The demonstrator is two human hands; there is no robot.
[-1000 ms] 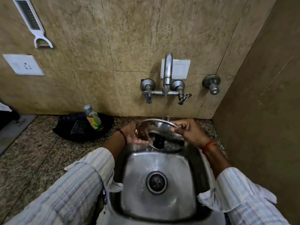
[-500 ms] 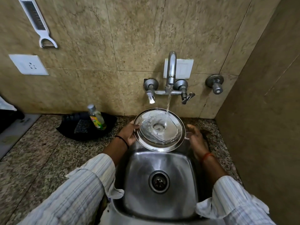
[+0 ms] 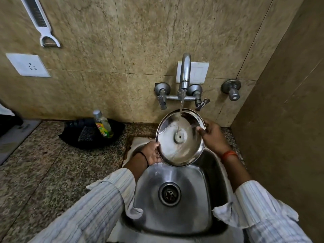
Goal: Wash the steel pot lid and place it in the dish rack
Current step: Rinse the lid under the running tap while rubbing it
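Observation:
The round steel pot lid (image 3: 175,149) is held tilted over the back of the sink, its inner face toward me with the knob rivet at its middle. Water streams from the tap (image 3: 184,74) onto the lid's centre. My left hand (image 3: 152,154) grips the lid's lower left rim. My right hand (image 3: 213,135) holds the upper right rim, thumb lying on the inner face. No dish rack is in view.
The steel sink (image 3: 175,216) with its drain lies below the lid. A black tray (image 3: 73,137) with a scrub pad and a dish soap bottle (image 3: 103,124) sits on the granite counter at left. A side wall stands close on the right.
The lid has tilted more upright toward me and risen a little. My right hand, off the lid half a second ago, now holds its right rim.

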